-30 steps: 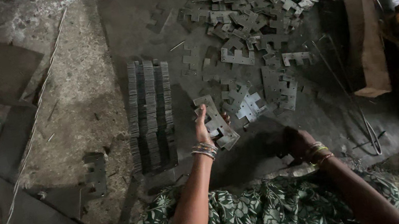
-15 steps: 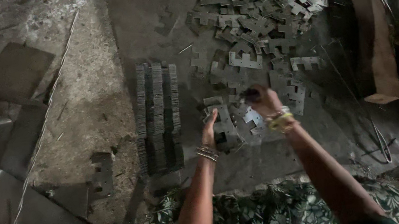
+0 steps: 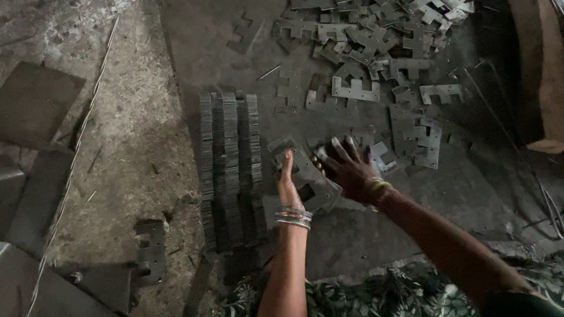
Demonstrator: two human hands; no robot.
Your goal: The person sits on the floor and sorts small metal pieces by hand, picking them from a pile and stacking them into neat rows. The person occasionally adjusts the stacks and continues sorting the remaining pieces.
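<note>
The left hand [image 3: 288, 180] stands edge-on against a small stack of flat stamped metal plates [image 3: 311, 180] on the dark floor [image 3: 220, 34], fingers straight and pressed to its side. The right hand [image 3: 348, 167] lies spread on top of the same stack, fingers splayed, pressing down, not clenched. To do this well, the plates want their notches matched and edges squared between both palms before joining the upright packed rows [image 3: 231, 162] just to the left. The loose heap [image 3: 379, 12] lies farther off. How many plates sit under the palm is hidden, and dim light blurs their outlines
</note>
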